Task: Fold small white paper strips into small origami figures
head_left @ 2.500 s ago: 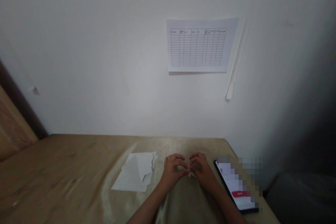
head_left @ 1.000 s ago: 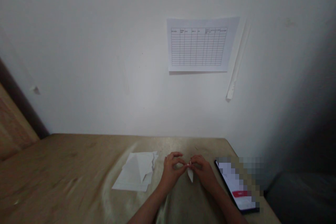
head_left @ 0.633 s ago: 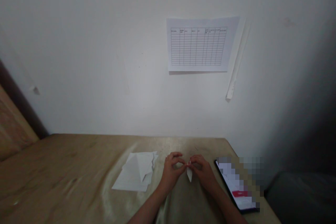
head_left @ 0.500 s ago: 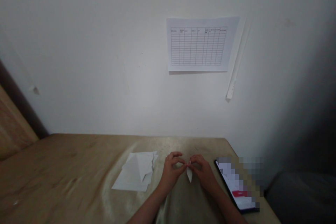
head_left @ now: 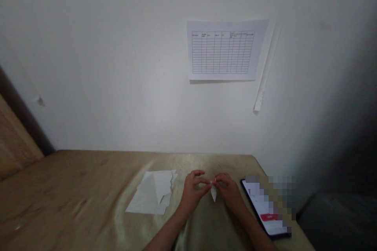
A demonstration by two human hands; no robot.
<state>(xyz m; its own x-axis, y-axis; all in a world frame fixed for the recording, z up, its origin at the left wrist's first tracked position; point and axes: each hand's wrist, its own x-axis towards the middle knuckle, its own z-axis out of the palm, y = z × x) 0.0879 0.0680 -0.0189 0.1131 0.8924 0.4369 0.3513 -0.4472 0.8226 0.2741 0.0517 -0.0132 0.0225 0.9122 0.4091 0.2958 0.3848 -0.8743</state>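
A small folded piece of white paper (head_left: 213, 193) hangs between my two hands, its narrow tip pointing down. My left hand (head_left: 194, 186) pinches its upper end from the left between thumb and forefinger, the other fingers curled above. From the right, my right hand (head_left: 226, 186) pinches the same end, its fingertips nearly touching those of the left. The fingers cover the top of the folded paper. To the left of my hands, a loose pile of white paper sheets (head_left: 147, 198) lies on the brown table cover (head_left: 88, 188), some with torn edges.
A phone (head_left: 266, 215) with a lit screen, partly pixelated, lies right of my right forearm near the table's edge. On the white wall behind hangs a printed table sheet (head_left: 222, 53), beside a peeling strip (head_left: 262, 90). Wooden furniture (head_left: 17, 141) stands at the far left.
The folded paper's lower tip has risen slightly, and my right fingers have shifted a little at its upper end. Both hands keep their pinch; the pile and phone stay put.
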